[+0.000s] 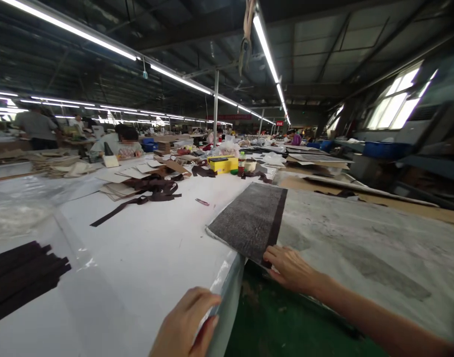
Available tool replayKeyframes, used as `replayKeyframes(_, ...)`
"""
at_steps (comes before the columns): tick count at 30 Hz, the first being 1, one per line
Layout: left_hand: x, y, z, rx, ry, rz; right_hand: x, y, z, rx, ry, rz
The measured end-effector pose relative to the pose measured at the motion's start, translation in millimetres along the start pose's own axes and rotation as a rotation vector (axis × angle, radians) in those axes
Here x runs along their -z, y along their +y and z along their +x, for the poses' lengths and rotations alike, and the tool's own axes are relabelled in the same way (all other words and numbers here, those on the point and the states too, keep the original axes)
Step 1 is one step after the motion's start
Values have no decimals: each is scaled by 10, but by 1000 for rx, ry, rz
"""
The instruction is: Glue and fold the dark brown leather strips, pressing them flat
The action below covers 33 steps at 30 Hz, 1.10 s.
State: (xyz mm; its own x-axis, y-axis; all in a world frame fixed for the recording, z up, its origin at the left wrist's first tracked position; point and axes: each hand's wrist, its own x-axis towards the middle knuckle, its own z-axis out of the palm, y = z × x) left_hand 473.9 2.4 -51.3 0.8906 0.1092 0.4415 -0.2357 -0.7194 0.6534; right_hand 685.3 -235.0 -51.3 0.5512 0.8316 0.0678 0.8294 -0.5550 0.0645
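A dark grey textured panel (248,213) with a darker strip (278,220) down its right side lies across the meeting edges of two tables. My right hand (288,267) is closed on the panel's near right corner, fingers over the strip and thumb low at the edge. Over the front edge of the white table, my left hand (190,322) is open and holds nothing, its thumb and bent fingers apart. Beyond the panel's left side lies a small reddish tool (202,202), too small to name.
Dark strips (26,275) lie at the left, and a dark ribbon tangle (152,191) sits beside pale card pieces (117,188). Farther back stand a yellow box (222,164) and a bottle (242,164). A person (115,141) works across the table. Green floor (279,322) shows between the tables.
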Motion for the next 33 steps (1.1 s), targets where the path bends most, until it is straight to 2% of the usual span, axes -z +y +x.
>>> replayKeyframes(1,-85,27,195,-32,-119,-21,-16,13,17,7,3,-9)
replayKeyframes(4,-449,57,698,-62,-188,-7,-61,49,55,22,10,-30)
replayKeyframes(6,-739,12,915,-94,-207,0,-96,62,72,28,14,-38)
replayKeyframes(9,-1108,-125,1064,-98,-228,6,-142,85,94,41,7,-32)
replayKeyframes(12,-1294,-252,1078,-87,-236,22,-161,121,110,52,-3,1)
replayKeyframes(18,-1294,-300,1016,-125,-266,57,-126,182,131,1,24,128)
replayKeyframes(27,-1286,-280,958,-159,-306,129,-124,417,197,-178,61,370)
replayKeyframes(33,-1274,-250,939,-182,-313,140,-170,458,202,-177,37,467)
